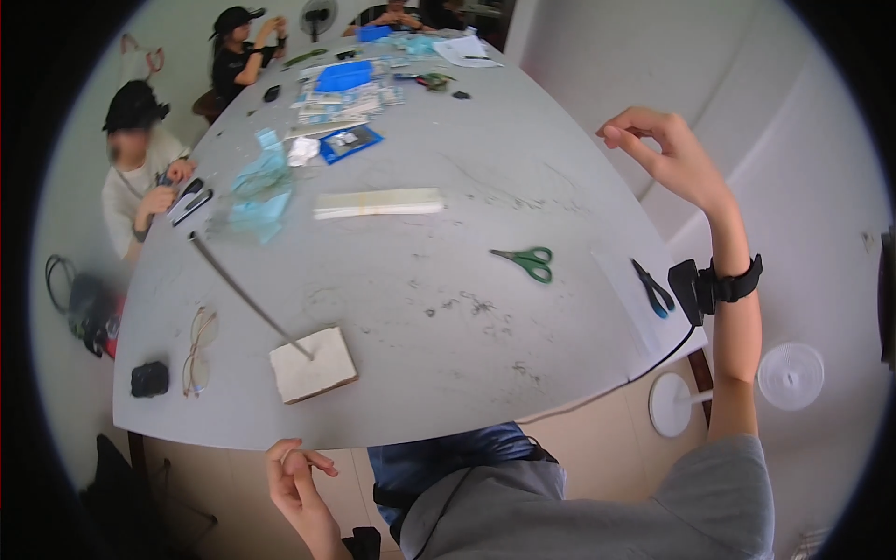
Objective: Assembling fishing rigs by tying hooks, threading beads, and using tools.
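Note:
My right hand (667, 159) is raised at the far right, by the table's right edge, with its fingers bent and the fingertips drawn together. Low at the near edge, my left hand (301, 490) has its thumb and fingers closed in a pinch. Anything held in either hand is too small or thin to make out. Nearest the left hand is a pale block (322, 373) with a thin metal rod (243, 294) standing tilted from it. Green-handled scissors (527, 261) lie on the table, and pliers (653, 287) rest below my right hand.
Eyeglasses (198, 350) and a small black object (149, 379) lie at the left of the grey table (411, 327). Dark thread-like scraps are scattered mid-table. A bundle of white strips (378, 203), blue plastic (261, 191) and a blue tray (350, 142) lie farther off. Several people sit around the table.

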Tool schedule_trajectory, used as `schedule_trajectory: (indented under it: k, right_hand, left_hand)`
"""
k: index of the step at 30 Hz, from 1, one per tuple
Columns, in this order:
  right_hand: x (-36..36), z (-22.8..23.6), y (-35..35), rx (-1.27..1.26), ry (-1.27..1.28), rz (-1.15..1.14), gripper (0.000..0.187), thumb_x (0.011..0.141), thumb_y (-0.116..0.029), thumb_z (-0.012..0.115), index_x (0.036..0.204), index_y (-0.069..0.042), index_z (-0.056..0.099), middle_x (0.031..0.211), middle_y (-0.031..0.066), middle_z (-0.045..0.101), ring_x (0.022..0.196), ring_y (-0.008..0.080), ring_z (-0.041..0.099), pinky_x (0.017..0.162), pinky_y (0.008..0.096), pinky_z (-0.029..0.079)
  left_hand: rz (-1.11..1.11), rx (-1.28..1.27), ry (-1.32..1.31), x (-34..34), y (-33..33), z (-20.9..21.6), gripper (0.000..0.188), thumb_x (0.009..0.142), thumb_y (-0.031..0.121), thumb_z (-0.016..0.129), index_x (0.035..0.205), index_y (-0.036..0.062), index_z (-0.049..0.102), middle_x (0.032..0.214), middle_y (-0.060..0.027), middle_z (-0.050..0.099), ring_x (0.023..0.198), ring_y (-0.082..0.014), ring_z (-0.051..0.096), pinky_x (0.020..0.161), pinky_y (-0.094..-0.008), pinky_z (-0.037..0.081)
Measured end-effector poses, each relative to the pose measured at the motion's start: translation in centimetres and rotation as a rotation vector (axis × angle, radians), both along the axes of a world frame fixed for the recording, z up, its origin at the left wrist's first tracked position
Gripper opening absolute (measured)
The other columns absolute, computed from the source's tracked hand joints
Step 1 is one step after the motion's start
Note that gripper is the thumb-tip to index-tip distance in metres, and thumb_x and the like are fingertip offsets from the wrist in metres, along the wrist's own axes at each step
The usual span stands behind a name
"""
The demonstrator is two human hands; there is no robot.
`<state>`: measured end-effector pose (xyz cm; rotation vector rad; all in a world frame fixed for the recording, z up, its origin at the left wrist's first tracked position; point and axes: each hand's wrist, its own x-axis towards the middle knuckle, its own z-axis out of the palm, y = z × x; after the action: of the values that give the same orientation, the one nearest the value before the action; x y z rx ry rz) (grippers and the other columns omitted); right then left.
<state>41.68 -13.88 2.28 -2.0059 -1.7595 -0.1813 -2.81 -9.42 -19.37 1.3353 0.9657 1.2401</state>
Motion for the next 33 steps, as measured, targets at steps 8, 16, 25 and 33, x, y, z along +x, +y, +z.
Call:
schedule_trajectory:
  k: [8, 16, 25, 33]
  right_hand:
    - [4.4, -9.7, -9.5, -0.260, 0.178, -0.351, 0.023, 0.088, -0.022, 0.060, 0.095, -0.001, 0.067, 0.085, 0.0105, 0.068, 0.081, 0.0215, 0.064, 0.074, 0.0314, 0.050]
    - [9.5, -17.3, -8.6, -0.428, 0.241, -0.406, 0.048, 0.083, -0.039, 0.066, 0.108, 0.001, 0.061, 0.096, 0.0171, 0.065, 0.088, 0.0284, 0.062, 0.079, 0.0348, 0.049]
    - [14.3, -11.8, -1.7, -0.358, 0.182, -0.323, 0.047, 0.081, -0.041, 0.067, 0.109, -0.003, 0.062, 0.098, 0.0166, 0.065, 0.092, 0.0280, 0.063, 0.080, 0.0354, 0.050]
    - [20.3, -16.1, 6.3, -0.291, 0.037, -0.388, 0.032, 0.077, -0.030, 0.067, 0.095, -0.003, 0.069, 0.094, 0.0184, 0.067, 0.091, 0.0318, 0.065, 0.081, 0.0370, 0.051]
  left_hand:
    - [-0.026, -0.030, 0.003, 0.4, -0.9, 0.3, 0.021, 0.099, 0.015, 0.044, 0.114, 0.0015, 0.049, 0.068, -0.0045, 0.049, 0.065, -0.0111, 0.045, 0.065, -0.0230, 0.038]
    - [0.009, 0.034, 0.016, 0.2, -1.7, 0.5, 0.019, 0.099, 0.012, 0.043, 0.114, 0.0014, 0.049, 0.069, -0.0045, 0.049, 0.065, -0.0109, 0.045, 0.065, -0.0228, 0.038]
    - [0.020, 0.015, 0.059, 1.2, -1.4, 0.6, 0.018, 0.099, 0.015, 0.044, 0.110, 0.0018, 0.050, 0.067, -0.0046, 0.051, 0.062, -0.0103, 0.047, 0.063, -0.0226, 0.038]
    - [0.007, 0.005, 0.153, 2.5, -0.9, 0.5, 0.017, 0.100, 0.015, 0.043, 0.107, 0.0017, 0.050, 0.064, -0.0053, 0.051, 0.061, -0.0104, 0.047, 0.060, -0.0225, 0.038]
